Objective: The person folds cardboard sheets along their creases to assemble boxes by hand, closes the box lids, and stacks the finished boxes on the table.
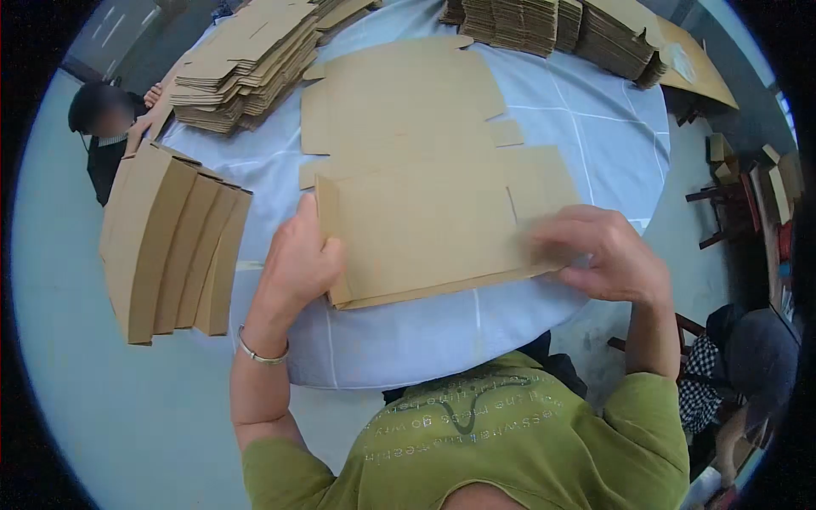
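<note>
A flat, partly folded cardboard blank [425, 221] lies on the cloth-covered table in front of me, its far panel [399, 93] spread flat. My left hand [306, 255] is closed on the blank's left side, where a narrow flap [328, 221] stands up. At the right side, my right hand [603, 255] curls over the near right corner. Its fingertips are blurred by motion, with thumb below and fingers above the cardboard edge. A slit shows in the right part of the panel. The near edge has a folded double layer.
Folded boxes [174, 246] stand at the left table edge. Flat cardboard piles [246, 68] lie at the back left, and more stacks [518, 25] at the back right. One person [102, 127] is at the far left, another [756, 365] at the lower right.
</note>
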Demonstrator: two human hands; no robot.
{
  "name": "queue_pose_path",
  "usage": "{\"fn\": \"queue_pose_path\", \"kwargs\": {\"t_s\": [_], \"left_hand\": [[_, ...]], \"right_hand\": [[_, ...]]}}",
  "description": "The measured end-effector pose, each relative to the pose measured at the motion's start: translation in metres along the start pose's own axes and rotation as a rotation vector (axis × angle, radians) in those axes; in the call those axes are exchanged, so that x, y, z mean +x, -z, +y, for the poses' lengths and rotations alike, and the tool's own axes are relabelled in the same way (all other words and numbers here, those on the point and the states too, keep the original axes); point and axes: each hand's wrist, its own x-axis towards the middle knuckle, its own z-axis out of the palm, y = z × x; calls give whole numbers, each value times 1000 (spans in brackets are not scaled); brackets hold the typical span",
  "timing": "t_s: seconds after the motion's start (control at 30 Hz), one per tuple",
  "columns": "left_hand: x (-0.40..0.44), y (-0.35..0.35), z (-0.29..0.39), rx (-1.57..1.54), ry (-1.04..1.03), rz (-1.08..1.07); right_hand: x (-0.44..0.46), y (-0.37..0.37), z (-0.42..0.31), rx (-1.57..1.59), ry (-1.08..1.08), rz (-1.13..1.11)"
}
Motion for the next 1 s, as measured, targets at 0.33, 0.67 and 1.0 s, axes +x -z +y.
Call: {"fn": "queue_pose_path", "kwargs": {"t_s": [0.33, 0.67, 1.0], "left_hand": [[-19, -8, 22, 386, -272, 520], [-31, -23, 33, 185, -927, 52], [-31, -18, 36, 178, -888, 6]], "right_hand": [[3, -6, 17, 114, 106, 19], [4, -15, 15, 162, 65, 143], [-2, -44, 0, -31, 82, 348]]}}
